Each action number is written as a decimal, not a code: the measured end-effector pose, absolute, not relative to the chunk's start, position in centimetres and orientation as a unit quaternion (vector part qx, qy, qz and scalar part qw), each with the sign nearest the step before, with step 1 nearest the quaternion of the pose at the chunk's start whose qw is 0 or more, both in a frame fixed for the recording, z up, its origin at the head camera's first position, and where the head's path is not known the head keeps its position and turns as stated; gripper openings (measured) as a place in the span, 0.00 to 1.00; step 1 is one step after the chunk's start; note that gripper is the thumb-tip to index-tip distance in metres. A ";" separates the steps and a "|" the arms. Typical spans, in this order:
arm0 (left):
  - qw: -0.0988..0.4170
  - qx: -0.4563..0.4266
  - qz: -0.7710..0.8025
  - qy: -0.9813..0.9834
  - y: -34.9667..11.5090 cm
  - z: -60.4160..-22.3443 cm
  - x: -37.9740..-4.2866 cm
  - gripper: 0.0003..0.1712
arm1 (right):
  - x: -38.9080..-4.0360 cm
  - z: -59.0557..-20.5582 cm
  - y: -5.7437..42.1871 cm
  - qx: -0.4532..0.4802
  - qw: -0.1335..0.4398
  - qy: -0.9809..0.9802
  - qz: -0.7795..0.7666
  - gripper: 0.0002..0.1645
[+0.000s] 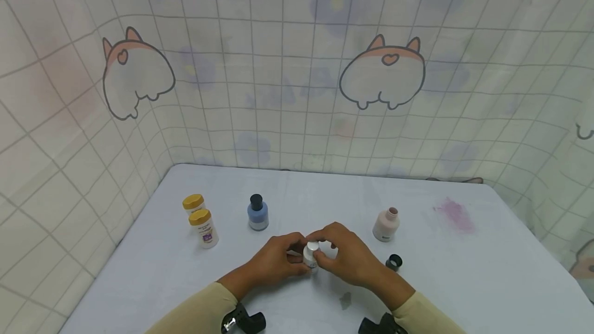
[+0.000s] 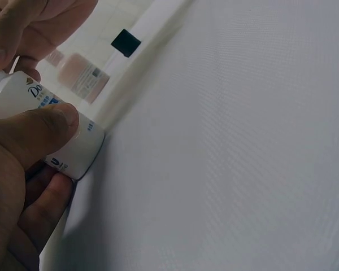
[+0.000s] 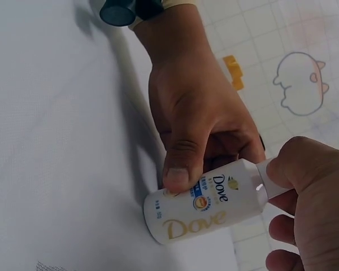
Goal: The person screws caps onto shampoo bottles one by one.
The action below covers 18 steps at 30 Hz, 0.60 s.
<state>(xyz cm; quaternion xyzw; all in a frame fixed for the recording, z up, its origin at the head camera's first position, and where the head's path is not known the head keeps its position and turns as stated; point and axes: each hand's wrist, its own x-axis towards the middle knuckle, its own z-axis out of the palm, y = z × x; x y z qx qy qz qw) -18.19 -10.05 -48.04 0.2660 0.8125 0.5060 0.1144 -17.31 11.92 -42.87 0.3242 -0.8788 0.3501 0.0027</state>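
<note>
A small white Dove bottle [image 3: 214, 197] stands on the table close to the front middle, between both hands. Round its body my left hand [image 1: 278, 257] grips, the thumb lying along the printed side, as the left wrist view shows. My right hand [image 1: 348, 254] pinches the bottle's white cap [image 1: 313, 246] between thumb and fingers from the right. In the right wrist view, a thin gap shows at one edge where the cap meets the bottle's shoulder. The fingers hide part of the bottle's label.
Two white bottles with yellow caps [image 1: 204, 228] stand at the left, near a blue bottle with a black cap [image 1: 258, 215]. To the right is an uncapped pink bottle [image 1: 385, 227]; a loose black cap [image 1: 394, 260] lies by my right forearm. A pink stain [image 1: 457, 215] marks the cloth.
</note>
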 end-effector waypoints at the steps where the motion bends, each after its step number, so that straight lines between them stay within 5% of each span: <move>1: 0.113 0.266 0.506 0.813 -10.0 -48.0 -18.2 0.24 | -17.3 -42.9 11.9 0.320 0.002 -0.881 0.350 0.19; 18: 0.110 0.258 0.517 0.809 -9.7 -48.1 -18.1 0.25 | -16.9 -43.4 11.9 0.301 0.042 -0.891 0.337 0.22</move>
